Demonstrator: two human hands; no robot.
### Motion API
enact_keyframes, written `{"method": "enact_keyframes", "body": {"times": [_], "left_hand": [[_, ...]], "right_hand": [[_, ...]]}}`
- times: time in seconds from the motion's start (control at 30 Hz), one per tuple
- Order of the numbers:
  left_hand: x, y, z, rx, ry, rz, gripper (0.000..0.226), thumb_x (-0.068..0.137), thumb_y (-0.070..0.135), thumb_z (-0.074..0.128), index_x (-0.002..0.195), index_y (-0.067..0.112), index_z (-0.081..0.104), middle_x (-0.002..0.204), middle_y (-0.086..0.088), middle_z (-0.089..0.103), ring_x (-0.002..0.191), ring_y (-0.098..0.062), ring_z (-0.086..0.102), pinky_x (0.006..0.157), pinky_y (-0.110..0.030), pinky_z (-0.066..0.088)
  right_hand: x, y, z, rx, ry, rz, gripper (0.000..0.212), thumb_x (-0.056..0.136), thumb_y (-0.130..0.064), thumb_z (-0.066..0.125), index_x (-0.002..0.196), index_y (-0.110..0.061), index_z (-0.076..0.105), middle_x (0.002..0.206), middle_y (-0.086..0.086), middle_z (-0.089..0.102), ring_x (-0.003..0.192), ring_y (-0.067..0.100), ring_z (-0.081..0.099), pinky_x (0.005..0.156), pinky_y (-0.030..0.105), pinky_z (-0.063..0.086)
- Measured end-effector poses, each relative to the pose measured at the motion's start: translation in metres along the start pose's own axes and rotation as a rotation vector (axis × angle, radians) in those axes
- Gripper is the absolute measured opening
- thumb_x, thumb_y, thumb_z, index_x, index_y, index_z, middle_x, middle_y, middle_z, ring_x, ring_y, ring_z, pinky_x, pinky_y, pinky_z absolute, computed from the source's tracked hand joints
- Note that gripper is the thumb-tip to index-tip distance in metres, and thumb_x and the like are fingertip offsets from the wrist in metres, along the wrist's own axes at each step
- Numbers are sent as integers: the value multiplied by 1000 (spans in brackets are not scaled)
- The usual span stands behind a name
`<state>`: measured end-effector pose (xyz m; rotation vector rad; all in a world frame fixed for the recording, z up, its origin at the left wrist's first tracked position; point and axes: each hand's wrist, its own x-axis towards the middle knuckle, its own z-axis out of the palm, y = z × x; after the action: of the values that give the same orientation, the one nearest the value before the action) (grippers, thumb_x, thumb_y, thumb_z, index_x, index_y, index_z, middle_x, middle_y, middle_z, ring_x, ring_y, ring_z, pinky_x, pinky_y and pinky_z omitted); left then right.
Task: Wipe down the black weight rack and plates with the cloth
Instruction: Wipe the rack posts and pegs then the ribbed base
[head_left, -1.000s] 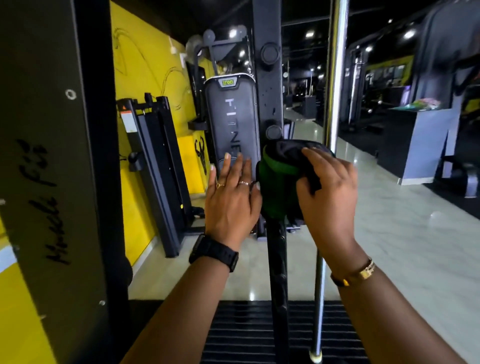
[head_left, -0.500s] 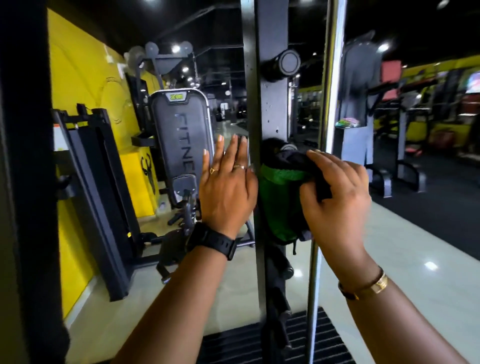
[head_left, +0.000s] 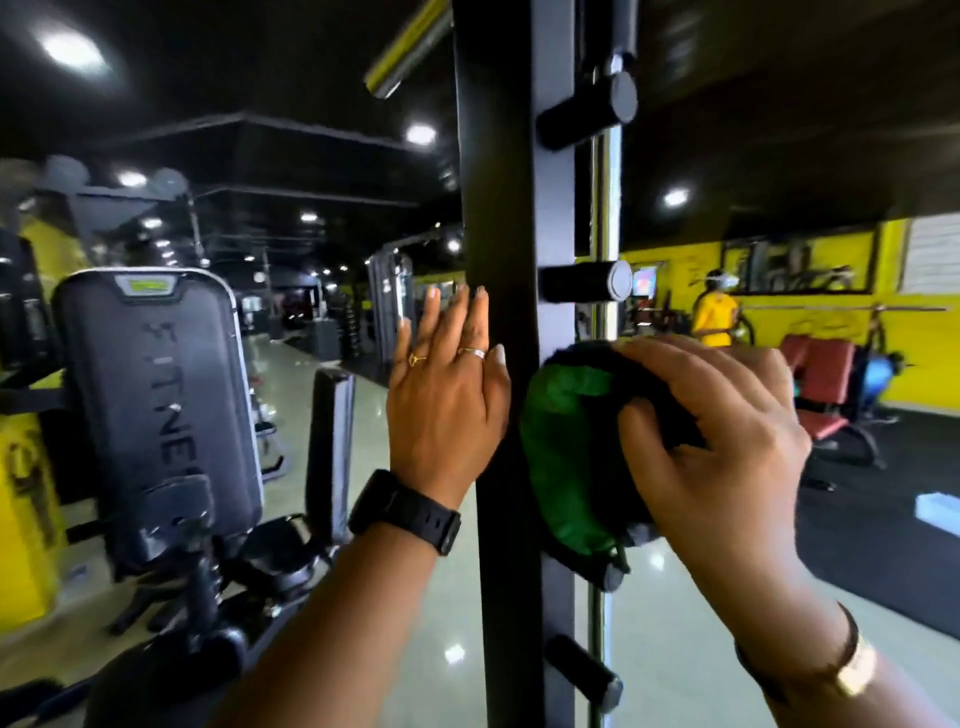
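Gripping the bunched green-and-black cloth (head_left: 566, 447) with curled fingers, the right hand (head_left: 717, 447) presses it against the right face of the black weight rack (head_left: 498, 218) upright, which runs vertically, while the left hand (head_left: 447, 395), fingers straight and pointing up, rests flat against its left face.

Dim gym, yellow walls (head_left: 927, 358), glossy pale floor (head_left: 675, 613), round ceiling lights (head_left: 421, 134), grey padded machine (head_left: 156, 395) left.
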<state>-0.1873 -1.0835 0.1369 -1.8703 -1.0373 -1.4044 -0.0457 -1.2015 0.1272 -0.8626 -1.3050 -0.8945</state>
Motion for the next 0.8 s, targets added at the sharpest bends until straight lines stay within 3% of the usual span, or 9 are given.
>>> {"method": "enact_keyframes", "body": {"times": [0.27,0.4,0.5,0.6,0.8], "left_hand": [[83,-15,-3,-155,122,43,59,100,37,18,148,8,36,153,-11,37,146,-28,23,119,-39,9],[116,-18,2,-168,178,32,57,99,33,23,143,4,43,148,-14,43,144,-30,29,117,-43,15],[137,-20,5,-140,218,48,58,98,34,23,143,4,43,149,-13,43,144,-28,29,117,-42,16],[154,-25,5,-145,246,60,60,98,35,20,145,3,40,149,-14,42,144,-28,29,117,-40,16],[177,-28,12,-220,256,86,61,97,36,20,146,4,37,151,-14,39,144,-28,30,115,-35,16]], "right_hand": [[127,-7,-2,-176,76,-220,37,82,-10,56,115,-18,68,104,-11,55,100,23,46,89,12,29],[194,-2,13,-269,118,-438,34,86,-10,52,116,-12,67,102,17,61,100,45,50,81,29,35],[234,0,36,-396,171,-660,28,94,-15,48,113,-9,68,98,23,61,94,50,53,72,39,38],[271,-6,64,-492,242,-863,34,101,-21,37,111,-10,67,97,21,64,90,46,59,61,44,45],[334,-14,110,-785,273,-1015,31,81,-23,62,112,-22,64,102,11,65,89,31,65,64,35,49]]}}
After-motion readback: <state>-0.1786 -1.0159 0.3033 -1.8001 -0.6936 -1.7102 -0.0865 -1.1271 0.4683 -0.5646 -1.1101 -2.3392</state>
